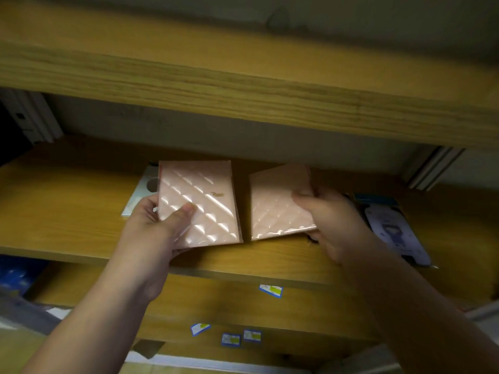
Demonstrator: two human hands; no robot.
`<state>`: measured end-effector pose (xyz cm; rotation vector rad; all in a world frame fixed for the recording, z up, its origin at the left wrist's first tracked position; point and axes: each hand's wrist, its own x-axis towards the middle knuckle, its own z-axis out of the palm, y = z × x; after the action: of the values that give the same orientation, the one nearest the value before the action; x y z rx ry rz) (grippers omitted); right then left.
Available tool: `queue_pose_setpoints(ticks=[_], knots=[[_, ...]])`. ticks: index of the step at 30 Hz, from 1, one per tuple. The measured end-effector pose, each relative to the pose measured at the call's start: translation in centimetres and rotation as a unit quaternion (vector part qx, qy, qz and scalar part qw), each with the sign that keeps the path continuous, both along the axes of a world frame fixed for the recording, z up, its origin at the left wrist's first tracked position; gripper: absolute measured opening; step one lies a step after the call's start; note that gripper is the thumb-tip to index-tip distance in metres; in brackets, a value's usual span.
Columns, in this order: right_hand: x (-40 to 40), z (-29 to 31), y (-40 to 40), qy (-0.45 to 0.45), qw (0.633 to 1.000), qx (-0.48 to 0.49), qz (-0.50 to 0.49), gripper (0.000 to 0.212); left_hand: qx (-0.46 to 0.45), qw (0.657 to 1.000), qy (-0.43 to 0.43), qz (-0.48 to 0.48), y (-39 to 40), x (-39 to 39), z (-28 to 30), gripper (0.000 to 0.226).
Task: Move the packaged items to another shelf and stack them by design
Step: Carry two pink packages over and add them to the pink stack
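Nearest the camera, 2 bare forearms reach up and forward over the lower shelf edges, where 4 small blue-and-white price labels (270, 290) are stuck to the wood.

The left hand (159, 225) closes its grip on a pink quilted package (198, 203), thumb pressed on the glossy front and fingers underneath, holding it by its lower left corner just above the front of the middle shelf (67, 211). The right hand (324, 225) likewise grips a second pink quilted package (279, 205) of the same design, thumb on top near its right edge; this one is tilted, its near edge low toward the shelf board. The 2 packages sit just beside each other with a narrow gap between.

Behind the left package a white carton with a round cut-out (143, 190) lies flat on the shelf, partly hidden. To the far right a blue package with a cartoon figure (397, 230) lies flat on the same shelf, well apart from the pink pair. Above everything runs the thick wooden upper shelf (243, 85).

The step in hand looks like matching by design: both pink pieces are already at the destination shelf and not yet stacked. The next move probably calls for squaring the right package to the left one, laying one flat and setting the other squarely on top, clear of the white carton and the blue package.
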<state>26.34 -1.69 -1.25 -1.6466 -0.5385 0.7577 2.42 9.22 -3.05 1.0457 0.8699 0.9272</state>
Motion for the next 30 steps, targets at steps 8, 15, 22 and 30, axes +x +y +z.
queue_pose_setpoints(ticks=[8,15,22,30], knots=[[1.7,1.9,-9.5,0.142,0.983,0.095,-0.072,0.022,0.02,0.999,0.018,-0.018,-5.7,1.7,2.0,0.035],[2.2,3.2,-20.1,0.178,0.971,0.147,-0.069,0.013,0.037,0.998,0.01,-0.047,-15.1,5.5,3.2,0.032],[3.2,3.9,-31.4,0.158,0.973,0.165,0.037,0.023,0.067,0.996,-0.001,-0.059,-26.6,7.6,4.6,0.027],[7.4,3.9,-43.2,0.16,0.966,0.19,0.074,0.047,0.065,0.993,-0.011,-0.098,-38.0,10.3,4.9,0.043]])
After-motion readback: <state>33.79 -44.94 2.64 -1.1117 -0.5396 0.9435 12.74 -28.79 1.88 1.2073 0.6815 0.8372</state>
